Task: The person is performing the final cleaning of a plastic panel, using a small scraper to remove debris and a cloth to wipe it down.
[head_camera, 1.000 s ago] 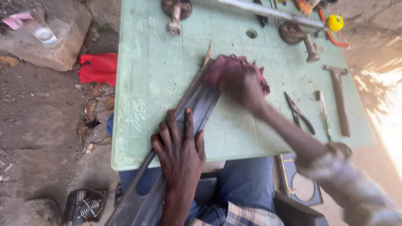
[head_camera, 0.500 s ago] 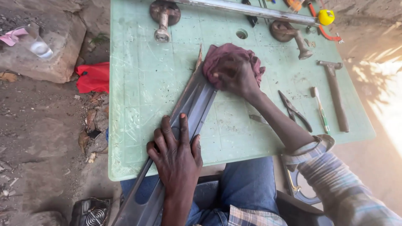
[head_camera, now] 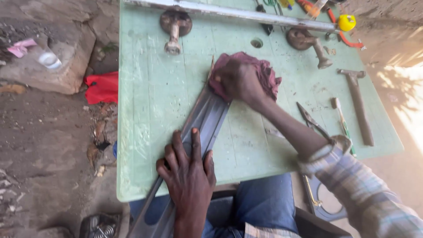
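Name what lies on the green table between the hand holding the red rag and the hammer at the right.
In the head view, between the right hand on the red rag and the hammer lie metal snips and a toothbrush, on the green table.

No packages, labels, signs, screens.

Left hand (head_camera: 187, 169) lies flat, fingers spread; right hand (head_camera: 238, 81) presses down, arm outstretched
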